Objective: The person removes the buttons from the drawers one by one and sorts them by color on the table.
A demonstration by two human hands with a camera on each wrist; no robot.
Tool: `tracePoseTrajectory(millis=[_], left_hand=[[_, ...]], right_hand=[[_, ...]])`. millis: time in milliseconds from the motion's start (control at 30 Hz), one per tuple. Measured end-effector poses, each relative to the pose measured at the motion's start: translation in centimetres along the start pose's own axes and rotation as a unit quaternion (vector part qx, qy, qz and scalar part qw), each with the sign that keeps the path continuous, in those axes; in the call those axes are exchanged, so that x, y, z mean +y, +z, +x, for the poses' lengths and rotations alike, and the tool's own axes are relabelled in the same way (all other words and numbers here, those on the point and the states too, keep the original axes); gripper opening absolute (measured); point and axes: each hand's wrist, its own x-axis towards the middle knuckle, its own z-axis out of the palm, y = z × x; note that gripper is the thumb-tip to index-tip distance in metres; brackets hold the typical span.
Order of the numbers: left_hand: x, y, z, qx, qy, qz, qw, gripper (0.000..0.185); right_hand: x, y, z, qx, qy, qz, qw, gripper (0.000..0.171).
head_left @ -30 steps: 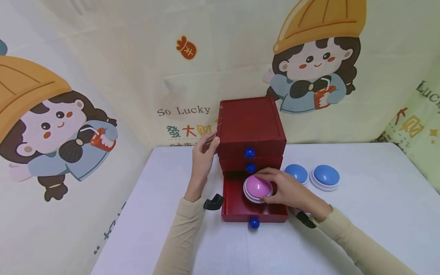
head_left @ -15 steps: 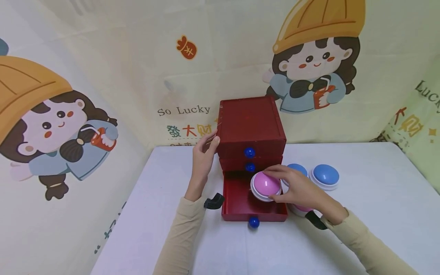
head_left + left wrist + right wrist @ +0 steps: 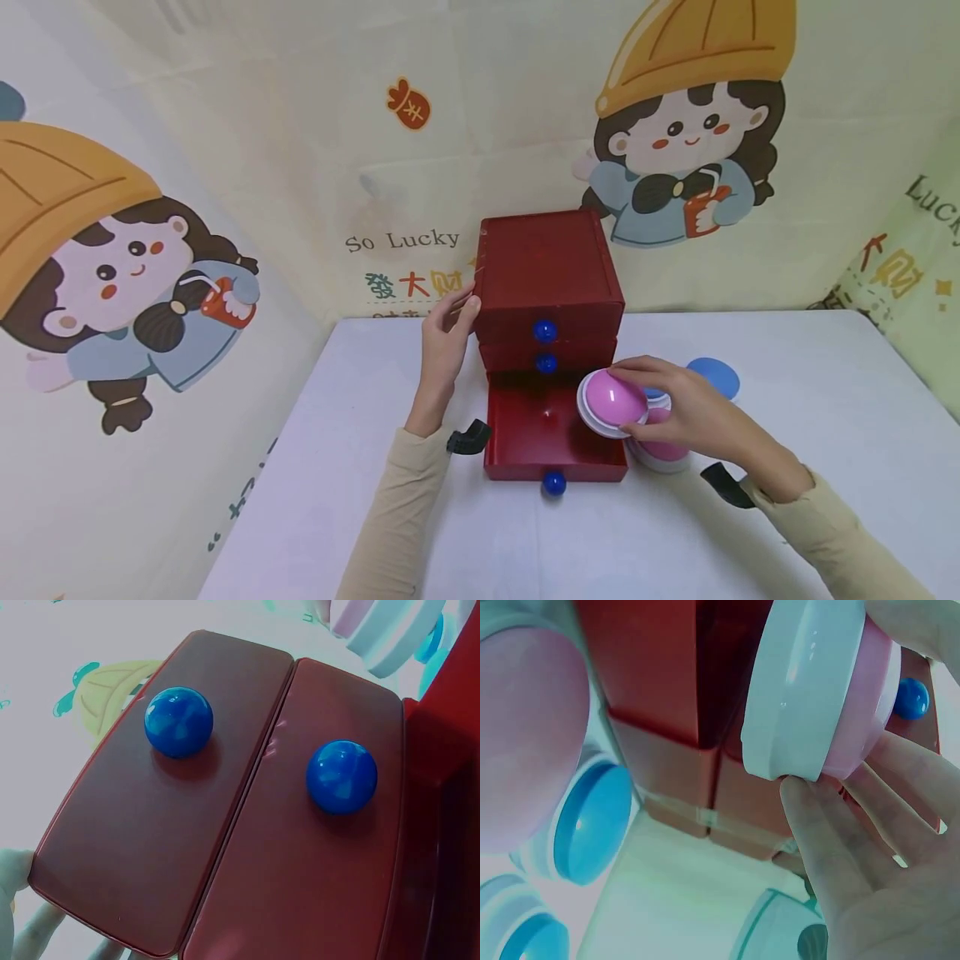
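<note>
My right hand [image 3: 690, 412] grips a round white button with a pink dome [image 3: 615, 398], thumb and fingers at its sides. It is held tilted over the right side of the pulled-out bottom drawer [image 3: 525, 442]. In the right wrist view the button's white base [image 3: 802, 690] faces the camera. The red drawer cabinet [image 3: 551, 262] has blue knobs; its upper two drawers are closed. My left hand [image 3: 444, 346] rests against the cabinet's left side, with fingertips at its front edge. In the left wrist view, fingers [image 3: 37, 930] show beside the upper drawer fronts.
A second pink-domed button [image 3: 663, 450] stands on the white table [image 3: 420, 533], just right of the drawer. Behind my right hand are two blue-domed buttons, one blue button [image 3: 716, 377] farther right. A printed cloth [image 3: 300, 125] hangs behind the table.
My right hand has lifted the pink-domed button from the drawer's middle and carried it right to the drawer's right edge. The left hand stays against the cabinet.
</note>
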Motion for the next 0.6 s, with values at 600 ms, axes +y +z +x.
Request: tracePoseTrajectory(millis=[600], left_hand=[[-0.2, 0.0, 0.0, 0.004, 0.004, -0.001, 1.0000, 0.041]], right_hand=[[1.7, -2.1, -2.9, 0.000, 0.032, -0.020, 0.999, 0.074]])
